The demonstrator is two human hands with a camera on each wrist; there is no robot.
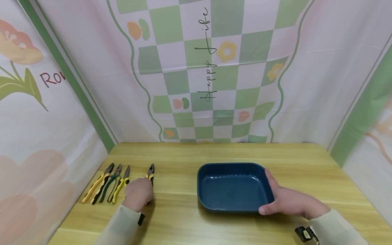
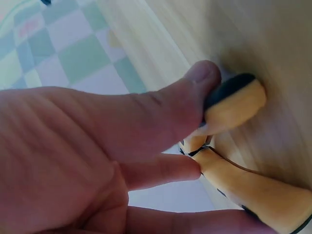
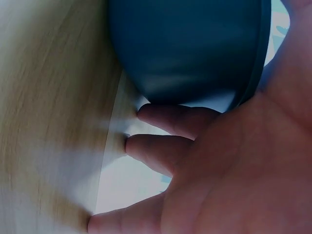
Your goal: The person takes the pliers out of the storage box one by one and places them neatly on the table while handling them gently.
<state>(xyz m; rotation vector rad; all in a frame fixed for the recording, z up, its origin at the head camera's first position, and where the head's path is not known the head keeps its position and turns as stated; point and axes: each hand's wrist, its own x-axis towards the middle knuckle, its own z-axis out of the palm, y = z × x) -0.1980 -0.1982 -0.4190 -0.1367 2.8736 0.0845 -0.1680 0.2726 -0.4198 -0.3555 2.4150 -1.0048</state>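
Observation:
My left hand (image 1: 139, 194) is over a pair of pliers (image 1: 151, 170) with yellow-and-black handles, their dark jaws pointing to the back. In the left wrist view the thumb presses one handle (image 2: 236, 105) and the fingers touch the other, gripping the pliers between them. My right hand (image 1: 291, 200) is at the right end of a dark blue rectangular tray (image 1: 235, 209). Its thumb lies by the near corner and the index finger along the right side. In the right wrist view the spread fingers (image 3: 158, 148) reach down to the tabletop beside the tray's outer wall.
Left of my left hand lie orange-and-black pliers (image 1: 99, 185), green-handled pliers (image 1: 111, 182) and yellow-handled pliers (image 1: 120, 185) in a row. The wooden table (image 1: 180, 153) meets a patterned cloth (image 1: 214, 102) at the back, with more cloth on both sides.

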